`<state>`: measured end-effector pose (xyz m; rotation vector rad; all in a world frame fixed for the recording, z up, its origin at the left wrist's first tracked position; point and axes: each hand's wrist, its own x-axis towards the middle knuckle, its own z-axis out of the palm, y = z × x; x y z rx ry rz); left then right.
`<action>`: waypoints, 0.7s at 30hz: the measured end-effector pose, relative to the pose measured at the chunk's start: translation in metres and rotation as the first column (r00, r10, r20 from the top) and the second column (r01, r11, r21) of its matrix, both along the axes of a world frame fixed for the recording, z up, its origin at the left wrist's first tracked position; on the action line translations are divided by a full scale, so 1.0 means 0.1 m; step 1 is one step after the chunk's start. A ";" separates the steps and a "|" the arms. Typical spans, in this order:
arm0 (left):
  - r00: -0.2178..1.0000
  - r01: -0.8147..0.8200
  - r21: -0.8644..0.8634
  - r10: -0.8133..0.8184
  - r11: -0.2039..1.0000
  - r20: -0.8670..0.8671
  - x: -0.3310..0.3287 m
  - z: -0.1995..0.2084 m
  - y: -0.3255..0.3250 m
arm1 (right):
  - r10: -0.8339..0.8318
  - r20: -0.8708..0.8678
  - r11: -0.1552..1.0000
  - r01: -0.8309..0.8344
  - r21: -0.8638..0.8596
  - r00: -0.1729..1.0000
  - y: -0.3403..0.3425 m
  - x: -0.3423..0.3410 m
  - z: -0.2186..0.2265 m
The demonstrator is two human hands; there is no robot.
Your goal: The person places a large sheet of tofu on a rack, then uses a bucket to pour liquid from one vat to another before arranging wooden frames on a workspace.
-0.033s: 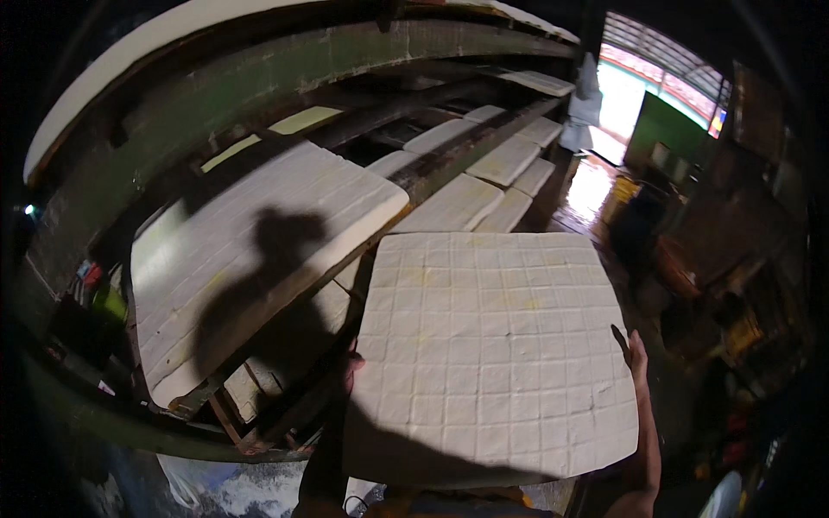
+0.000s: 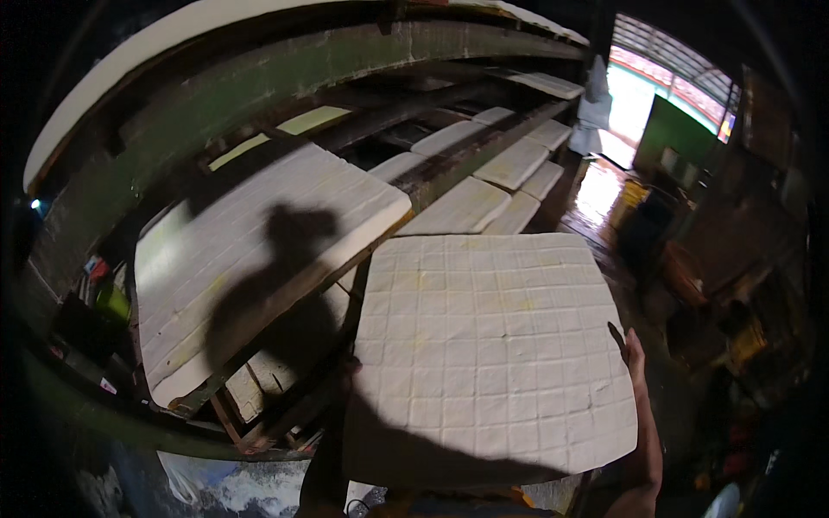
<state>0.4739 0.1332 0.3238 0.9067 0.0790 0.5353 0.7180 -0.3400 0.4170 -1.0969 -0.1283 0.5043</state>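
A wide off-white tofu slab [image 2: 492, 345], pressed with a grid of squares and marked with faint yellow stains, lies level in front of me. My left hand [image 2: 353, 367] grips its left edge, mostly in shadow with only a bit of the fingers showing. On the opposite edge my right hand [image 2: 635, 356] is closed, thumb along the side and the other fingers hidden beneath. Whatever supports the slab from below is out of sight. Just left of it, a second large tofu slab [image 2: 285, 233] rests on a wooden rack, crossed by a dark shadow.
Smaller tofu slabs [image 2: 466, 205] lie along the rack beyond my hands. A green wooden beam [image 2: 259, 82] spans above them, with another pale slab [image 2: 112, 65] on top. To the right are a bright doorway [image 2: 630, 108], a wet floor [image 2: 598, 194] and dim clutter.
The rack and doorway sit slightly farther right and lower in the view. Both hands keep hold of the tofu slab, which has hardly moved in the picture.
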 end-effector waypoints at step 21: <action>0.625 -0.774 0.043 0.773 0.632 -0.109 -0.45 -0.05 0.51 | 0.467 0.666 0.879 -0.388 -0.278 0.581 4.53 3.35 -2.04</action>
